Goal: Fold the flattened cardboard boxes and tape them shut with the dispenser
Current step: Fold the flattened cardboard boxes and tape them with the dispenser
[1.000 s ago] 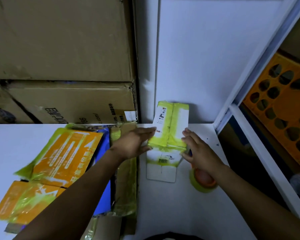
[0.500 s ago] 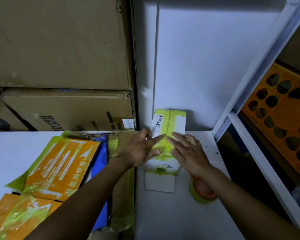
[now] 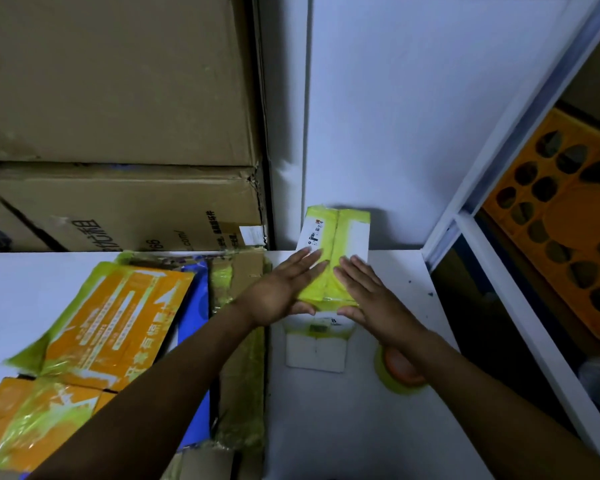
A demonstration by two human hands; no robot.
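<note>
A small white box (image 3: 340,233) wrapped in yellow-green tape stands on the white table (image 3: 326,417) against the back wall. My left hand (image 3: 281,289) lies flat on its top left, fingers straight. My right hand (image 3: 364,292) lies flat on its top right, fingers straight, thumb at the near edge. A white flap (image 3: 316,351) hangs down the box's near side. The tape roll (image 3: 395,372), yellow-green with an orange core, lies on the table under my right forearm, partly hidden.
Flattened orange and yellow-green boxes (image 3: 94,327) with a blue one (image 3: 194,306) lie stacked on the table's left. Large brown cartons (image 3: 118,133) tower behind them. A white shelf frame (image 3: 499,271) and an orange perforated crate (image 3: 565,216) sit at the right.
Both hands slid from the box's sides onto its top and now press flat either side of the middle tape seam. The view shifted down slightly.
</note>
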